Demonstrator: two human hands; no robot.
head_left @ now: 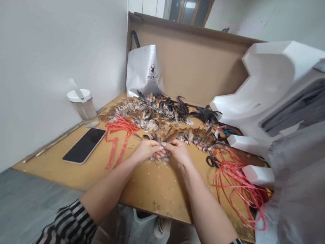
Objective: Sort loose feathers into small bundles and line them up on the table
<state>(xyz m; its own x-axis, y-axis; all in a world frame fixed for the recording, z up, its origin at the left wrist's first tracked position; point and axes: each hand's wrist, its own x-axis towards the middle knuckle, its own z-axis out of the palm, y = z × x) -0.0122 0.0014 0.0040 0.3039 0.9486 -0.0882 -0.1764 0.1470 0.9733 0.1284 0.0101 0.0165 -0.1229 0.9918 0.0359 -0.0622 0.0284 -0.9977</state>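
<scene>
Close together at the middle of the table, my left hand (151, 150) and my right hand (177, 150) both pinch brown feathers (165, 134). Their tips fan out beyond my fingers, and pale fluffy down (158, 160) shows below. How many feathers each hand has cannot be made out. Just beyond lies a long pile of brown, black and cream feathers (148, 115). A second row of feathers (198, 137) lies to the right of my right hand. Red plastic strips (123, 126) lie left of my hands.
A phone (84, 145) and a lidded cup (82, 104) are at left. A silver bag (144, 70) stands at the back. Black-handled scissors (212, 160) and tangled red string (237, 183) lie at right, beside white foam (270, 78) and grey cloth (304, 170). Cardboard (197, 60) closes the back.
</scene>
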